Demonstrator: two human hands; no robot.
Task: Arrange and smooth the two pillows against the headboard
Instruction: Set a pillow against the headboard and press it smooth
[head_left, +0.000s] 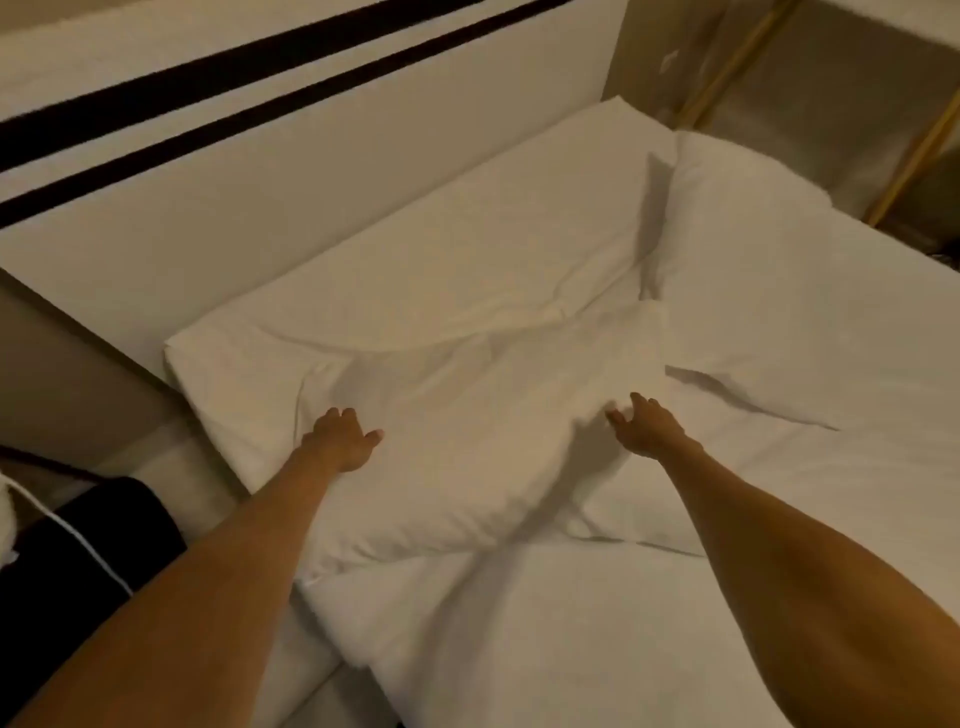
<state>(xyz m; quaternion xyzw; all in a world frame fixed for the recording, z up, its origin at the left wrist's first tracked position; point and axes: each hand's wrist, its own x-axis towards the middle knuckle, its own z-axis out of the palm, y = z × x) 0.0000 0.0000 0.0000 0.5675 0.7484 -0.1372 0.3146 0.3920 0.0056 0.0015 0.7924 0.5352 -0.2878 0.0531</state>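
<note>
Two bare arms reach over a white bed (545, 649). The near pillow (467, 415) lies at centre, the far pillow (769, 291) at two o'clock, and the striped headboard (260, 171) at eleven. The left hand (340, 439) and right hand (647, 428) press the near pillow, fingers loosely spread.

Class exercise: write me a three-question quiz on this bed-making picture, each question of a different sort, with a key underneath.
1. True or false: both hands rest on the near pillow.
2. Where does the far pillow lie? A) flat on the bed, to the right B) on the floor C) upright on the headboard
3. Fill in: the headboard bears two dark ___.

Key:
1. True: left hand and right hand both touch it.
2. A
3. stripes
</note>
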